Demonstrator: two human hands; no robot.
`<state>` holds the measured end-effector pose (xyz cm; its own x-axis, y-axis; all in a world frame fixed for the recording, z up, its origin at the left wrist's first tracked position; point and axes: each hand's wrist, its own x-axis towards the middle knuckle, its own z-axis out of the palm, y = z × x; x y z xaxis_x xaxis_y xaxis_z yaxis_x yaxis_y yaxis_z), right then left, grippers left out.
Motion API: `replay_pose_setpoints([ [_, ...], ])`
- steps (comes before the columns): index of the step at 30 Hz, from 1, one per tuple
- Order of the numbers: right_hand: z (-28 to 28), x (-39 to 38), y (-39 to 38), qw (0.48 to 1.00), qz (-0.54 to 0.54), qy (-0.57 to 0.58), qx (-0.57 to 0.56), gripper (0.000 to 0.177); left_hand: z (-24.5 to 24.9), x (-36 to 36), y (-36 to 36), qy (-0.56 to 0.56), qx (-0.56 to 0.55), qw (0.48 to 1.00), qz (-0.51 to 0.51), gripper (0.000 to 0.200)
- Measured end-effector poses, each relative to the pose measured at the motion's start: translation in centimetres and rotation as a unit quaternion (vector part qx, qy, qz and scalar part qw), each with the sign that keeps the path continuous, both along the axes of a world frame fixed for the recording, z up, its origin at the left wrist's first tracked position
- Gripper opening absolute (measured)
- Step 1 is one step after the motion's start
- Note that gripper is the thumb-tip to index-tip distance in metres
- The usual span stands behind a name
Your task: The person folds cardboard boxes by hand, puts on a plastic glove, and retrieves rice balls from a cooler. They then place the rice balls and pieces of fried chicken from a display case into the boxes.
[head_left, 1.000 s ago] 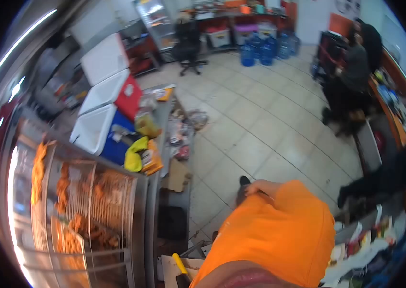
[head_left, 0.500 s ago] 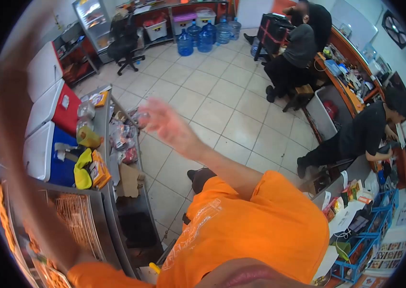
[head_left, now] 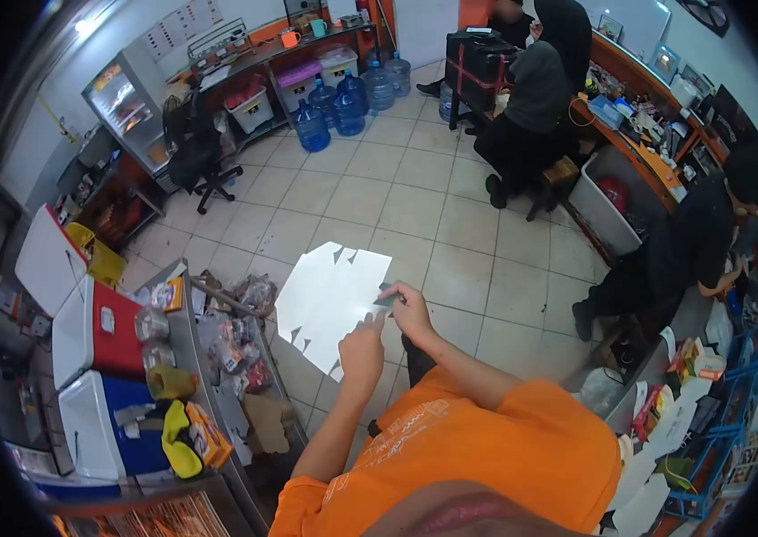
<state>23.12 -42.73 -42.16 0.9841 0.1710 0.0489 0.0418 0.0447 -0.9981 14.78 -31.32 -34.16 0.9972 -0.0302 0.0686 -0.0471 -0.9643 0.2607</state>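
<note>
Supporting the white, many-sided sheet of thin, card-like material [head_left: 325, 300] evenly seemed the main concern, since it hung above the pale square-tiled floor [head_left: 379, 210], just toward eight o'clock from the head view's middle. The right hand [head_left: 411, 313], at the sheet's three o'clock edge, had its fingers bent closed in a pinch on the margin. The left hand [head_left: 362, 354], between four and five o'clock, was curled with its fingertips against the sheet; I could not tell whether it pinched from beneath. With both hands so close together, light pressure and small finger movements looked safest, as the far side could sag. The triangular notches near twelve and seven o'clock were likely weak points that called for no tugging. Toward eight o'clock, the heap of clear plastic-wrapped packets [head_left: 234, 345] asked for some clearance.
</note>
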Motion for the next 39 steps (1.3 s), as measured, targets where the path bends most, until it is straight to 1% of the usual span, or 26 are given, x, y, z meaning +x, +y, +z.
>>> replay_pose_setpoints([
  [1,-1.0,2.0,0.0,1.000,0.009,0.014,0.009,0.027,0.3,1.8,0.0,0.066,-0.011,0.998,0.009,0.044],
  [2,-0.9,4.2,-0.3,1.000,0.006,0.013,0.013,0.027,0.0,4.1,0.5,0.065,-0.007,0.998,0.007,0.044],
  [4,1.0,7.7,-1.2,0.997,0.014,-0.064,0.036,0.025,-0.8,8.2,2.7,0.077,-0.284,0.951,-0.090,0.045],
  [5,2.6,9.1,-2.2,0.997,0.010,-0.060,0.037,0.025,0.4,10.6,3.2,-0.054,-0.268,0.960,-0.051,0.057],
  [6,4.9,10.8,-3.5,0.992,0.091,-0.086,0.023,0.025,3.6,12.8,3.4,-0.125,-0.260,0.957,-0.006,0.066],
  [7,7.4,12.4,-4.6,0.979,0.171,-0.112,0.007,0.024,6.6,15.2,3.8,-0.253,-0.148,0.956,-0.013,0.067],
  [8,10.0,13.5,-5.3,0.969,0.211,-0.119,-0.050,0.023,8.7,17.9,4.4,-0.279,-0.093,0.956,-0.007,0.067],
  [9,11.8,14.5,-5.9,0.970,0.208,-0.114,-0.052,0.023,9.0,20.6,5.9,-0.275,-0.096,0.957,-0.009,0.067],
  [10,13.4,15.4,-6.2,0.956,0.252,-0.125,-0.082,0.022,8.9,23.0,7.7,-0.062,-0.114,0.985,-0.117,0.067],
  [11,14.2,16.4,-6.5,0.939,0.294,-0.137,-0.113,0.022,8.1,24.3,7.9,0.043,-0.121,0.976,-0.174,0.068],
  [12,14.2,17.3,-6.7,0.939,0.293,-0.136,-0.116,0.022,7.3,25.6,8.1,0.152,-0.128,0.955,-0.222,0.068],
  [14,13.8,19.5,-6.5,0.958,0.206,-0.198,-0.036,0.018,6.1,25.7,6.8,0.092,-0.138,0.963,-0.214,0.063],
  [15,13.6,20.4,-6.4,0.958,0.203,-0.201,-0.037,0.018,6.0,25.5,5.9,0.071,-0.141,0.964,-0.213,0.062],
  [17,13.0,21.9,-6.5,0.973,0.157,-0.117,0.118,0.016,7.7,23.7,2.1,-0.193,-0.009,0.965,-0.175,0.052],
  [18,12.1,23.1,-6.4,0.971,0.176,-0.117,0.112,0.013,7.9,24.6,2.5,-0.280,-0.009,0.938,-0.205,0.045],
  [19,11.5,23.5,-6.3,0.972,0.175,-0.116,0.106,0.013,7.9,25.8,3.7,-0.282,-0.014,0.937,-0.205,0.045],
  [21,12.0,23.7,-5.0,0.973,0.108,0.007,0.202,0.012,7.6,28.3,6.8,-0.258,-0.194,0.898,-0.297,0.045],
  [22,12.4,23.6,-4.2,0.975,0.105,0.005,0.197,0.012,7.1,28.8,6.9,-0.270,-0.303,0.874,-0.267,0.035],
  [24,14.1,23.2,-2.1,0.990,0.037,-0.116,0.065,0.021,5.7,29.5,6.9,-0.282,-0.332,0.867,-0.241,0.029],
  [25,14.1,23.4,-1.4,0.990,0.036,-0.119,0.062,0.021,5.0,29.7,6.9,-0.289,-0.356,0.862,-0.216,0.024],
  [26,14.1,23.6,-0.9,0.970,0.056,-0.223,-0.083,0.026,4.4,29.9,6.8,-0.281,-0.359,0.869,-0.194,0.020],
  [27,14.2,23.7,-0.3,0.918,0.073,-0.317,-0.226,0.032,4.1,30.2,7.0,-0.282,-0.362,0.866,-0.198,0.020],
  [32,12.6,24.7,3.2,0.962,0.039,-0.203,-0.179,0.028,3.3,32.2,10.1,-0.249,-0.387,0.872,-0.166,0.021],
  [34,11.5,25.1,4.1,0.993,0.097,-0.064,0.021,0.029,3.0,32.6,12.0,-0.235,-0.392,0.875,-0.158,0.022],
  [36,11.2,25.0,5.2,0.992,0.107,-0.070,0.023,0.031,2.8,33.2,13.9,-0.206,-0.455,0.855,-0.141,0.020],
  [39,11.7,25.1,7.4,0.988,0.113,-0.103,0.012,0.028,3.3,33.4,15.1,-0.218,-0.465,0.849,-0.126,0.021],
])
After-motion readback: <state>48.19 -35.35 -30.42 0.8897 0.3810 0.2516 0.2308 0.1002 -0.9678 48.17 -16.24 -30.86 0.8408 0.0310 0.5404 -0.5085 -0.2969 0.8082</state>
